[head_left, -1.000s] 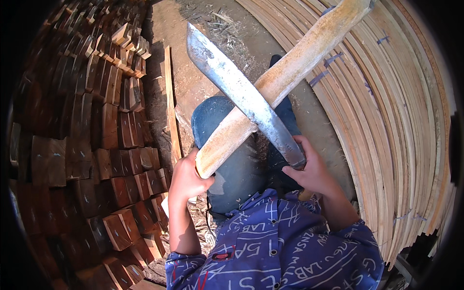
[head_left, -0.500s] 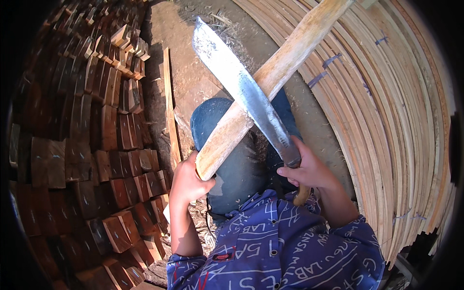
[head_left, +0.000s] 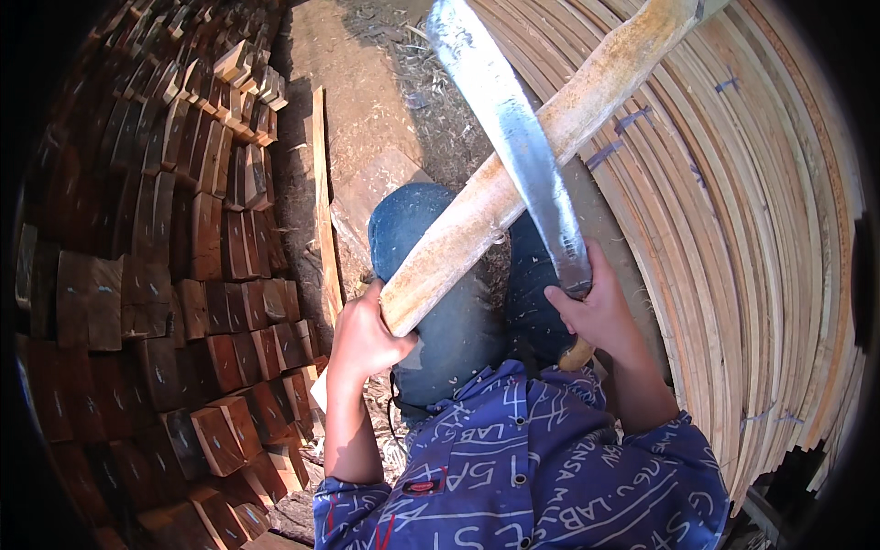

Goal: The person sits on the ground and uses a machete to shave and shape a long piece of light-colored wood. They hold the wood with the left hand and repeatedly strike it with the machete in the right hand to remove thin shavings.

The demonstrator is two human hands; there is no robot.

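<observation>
Clamps the near end of a thick, pale stick [head_left: 481,209] in the left grip [head_left: 368,337], thumb side up against the wood. Holds the stick aslant over the lap, rising from the left hand to the top edge on the right. Keeps the right grip [head_left: 607,313] closed round the upper part of a brown handle [head_left: 576,354], below the broad blade of a long knife [head_left: 541,179], with the rounded butt in sight beneath the fingers. Crosses the blade over the stick, tip near the top edge; cannot tell whether touching. Wears a patterned blue shirt [head_left: 495,458] and dusty blue jeans [head_left: 412,220]. Farther out, on the brown ground [head_left: 353,101], a narrow wooden strip [head_left: 321,202]. To the left, stacked dark blocks [head_left: 90,298]; to the right, curving bundles of long, pale slats [head_left: 733,229] with bluish ties [head_left: 632,119].
</observation>
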